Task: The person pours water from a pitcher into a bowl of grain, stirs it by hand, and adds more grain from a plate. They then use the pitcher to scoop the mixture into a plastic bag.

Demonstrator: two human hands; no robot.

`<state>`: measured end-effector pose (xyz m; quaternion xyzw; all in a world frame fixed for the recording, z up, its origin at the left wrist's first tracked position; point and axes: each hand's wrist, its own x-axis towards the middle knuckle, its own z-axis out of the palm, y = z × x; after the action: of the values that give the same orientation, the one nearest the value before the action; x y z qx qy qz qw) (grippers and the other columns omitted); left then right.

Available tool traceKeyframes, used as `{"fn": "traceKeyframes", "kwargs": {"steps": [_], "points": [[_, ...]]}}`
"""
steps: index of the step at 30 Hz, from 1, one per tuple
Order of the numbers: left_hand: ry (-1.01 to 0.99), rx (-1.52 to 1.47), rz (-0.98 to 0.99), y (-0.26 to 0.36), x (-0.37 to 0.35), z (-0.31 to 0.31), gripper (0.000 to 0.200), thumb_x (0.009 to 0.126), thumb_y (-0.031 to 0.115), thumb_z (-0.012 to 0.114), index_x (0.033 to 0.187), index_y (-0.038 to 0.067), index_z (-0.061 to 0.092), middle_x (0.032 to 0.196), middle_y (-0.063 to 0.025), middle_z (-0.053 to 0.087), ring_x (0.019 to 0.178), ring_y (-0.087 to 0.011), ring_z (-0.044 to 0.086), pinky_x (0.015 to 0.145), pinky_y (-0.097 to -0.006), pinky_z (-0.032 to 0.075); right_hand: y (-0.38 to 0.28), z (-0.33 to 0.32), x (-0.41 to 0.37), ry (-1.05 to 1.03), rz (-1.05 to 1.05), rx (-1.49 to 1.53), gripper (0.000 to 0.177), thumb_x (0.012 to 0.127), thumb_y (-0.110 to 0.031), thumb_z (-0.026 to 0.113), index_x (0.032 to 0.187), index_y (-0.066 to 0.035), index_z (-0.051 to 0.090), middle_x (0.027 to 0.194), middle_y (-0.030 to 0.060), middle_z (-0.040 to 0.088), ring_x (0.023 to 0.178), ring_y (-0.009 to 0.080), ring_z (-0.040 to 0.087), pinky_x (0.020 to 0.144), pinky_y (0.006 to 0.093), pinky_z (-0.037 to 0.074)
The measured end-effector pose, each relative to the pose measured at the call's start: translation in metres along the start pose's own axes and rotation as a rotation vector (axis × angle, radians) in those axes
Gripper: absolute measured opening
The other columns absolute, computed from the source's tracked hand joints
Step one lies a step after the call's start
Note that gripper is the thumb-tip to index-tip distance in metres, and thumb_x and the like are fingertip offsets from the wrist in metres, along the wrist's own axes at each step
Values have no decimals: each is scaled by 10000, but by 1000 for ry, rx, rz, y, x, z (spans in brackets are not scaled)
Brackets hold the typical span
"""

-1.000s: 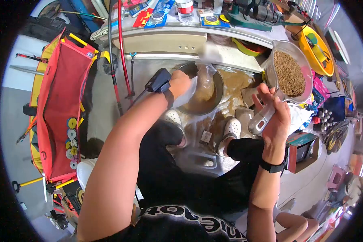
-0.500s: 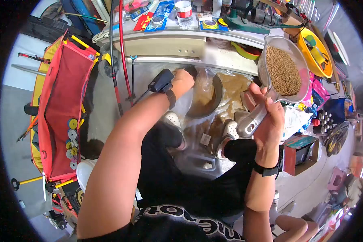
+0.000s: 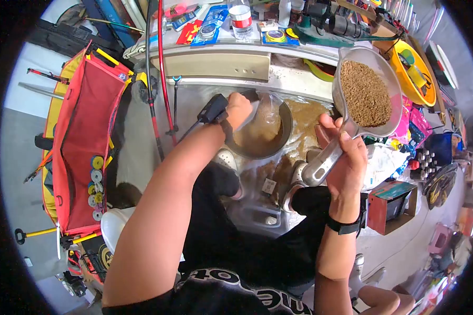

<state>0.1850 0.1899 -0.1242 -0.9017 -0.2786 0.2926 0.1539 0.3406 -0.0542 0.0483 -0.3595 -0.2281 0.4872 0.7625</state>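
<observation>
My right hand [image 3: 348, 152] grips the handle of a clear plastic scoop [image 3: 320, 169], held up at the right. Small brown pellets [image 3: 365, 94] fill much of its bowl. My left hand [image 3: 238, 109] is closed at the left rim of a round dark pan [image 3: 285, 144] on the floor. A dark piece [image 3: 252, 95] sticks out beside that fist, but what the fingers hold is hidden. Inside the pan lie tan grains [image 3: 257, 137] and a clear plastic bag [image 3: 268, 111]. A black device [image 3: 213, 108] sits on my left wrist.
Spilled tan grain covers a plastic sheet [image 3: 307, 118] near my shoes. Ahead stands a workbench [image 3: 215, 63] with a bottle [image 3: 240, 21] and packets. A red fabric bin [image 3: 84, 131] is at left, an open box [image 3: 391, 207] at right. Another person's legs [image 3: 378, 299] show lower right.
The view has shifted slightly. My left hand stays by the pan's rim, and its fist has moved little. The filled scoop remains raised in my right hand, its handle slightly lower-left.
</observation>
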Motion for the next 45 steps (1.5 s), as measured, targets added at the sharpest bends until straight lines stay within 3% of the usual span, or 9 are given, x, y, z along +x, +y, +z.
{"fn": "traceKeyframes", "kwargs": {"steps": [13,16,22,30,33,35,38,39,45], "points": [[-40,-61,43,-12,1,17,216,797,167,529,892,167,723,906,-12,702,828,-213,674,617,-408,507,1,2,1,1,-5,2,260,841,-150,571,1065,-19,571,1101,194,618,1104,244,548,1043,408,319],[-75,-325,-29,-31,-4,28,224,758,167,532,872,136,723,888,-71,695,793,-270,671,660,-428,509,3,4,1,15,-5,43,265,839,-139,571,1062,5,578,1089,214,620,1095,252,551,1039,391,306],[-466,-518,-96,-51,-26,-18,261,699,197,597,920,110,707,983,-146,662,875,-275,648,744,-403,501,2,1,3,-4,-43,-7,264,842,-155,573,1046,12,590,1082,223,621,1094,259,551,1035,389,308],[-577,-695,-164,-42,1,29,218,720,226,589,842,66,673,830,-86,670,702,-260,633,622,-385,477,3,0,4,-17,-65,-1,276,843,-165,575,1055,11,587,1086,225,621,1136,279,532,1049,413,288],[-599,-966,-171,-47,23,96,216,742,246,574,831,68,659,801,-84,664,618,-234,617,522,-358,464,3,1,4,-36,-81,-10,286,843,-169,578,1065,10,579,1092,228,618,1142,282,528,1053,421,282],[-485,-1899,-303,-50,22,129,222,754,274,580,828,77,652,761,-79,648,605,-215,619,498,-324,493,4,1,4,-34,-87,-19,290,841,-172,582,1067,10,575,1097,230,616,1146,283,526,1056,421,279],[-469,-1969,-443,-44,-4,125,222,762,294,588,834,94,648,769,-61,648,629,-202,632,558,-335,539,3,4,4,-27,-98,-16,300,837,-179,591,1069,9,568,1105,232,612,1150,285,523,1060,420,274],[-530,-1980,-499,-40,21,190,258,780,320,592,883,91,650,810,-62,658,662,-211,643,602,-371,555,2,4,4,-21,-101,-5,305,835,-183,596,1069,9,566,1109,232,611,1150,285,522,1060,418,274],[-483,-2104,-456,-26,-6,163,312,809,381,584,938,104,648,870,-73,663,697,-218,645,587,-385,550,2,2,4,-28,-99,21,309,834,-186,599,1073,8,565,1112,228,610,1148,282,523,1059,413,277]]}}
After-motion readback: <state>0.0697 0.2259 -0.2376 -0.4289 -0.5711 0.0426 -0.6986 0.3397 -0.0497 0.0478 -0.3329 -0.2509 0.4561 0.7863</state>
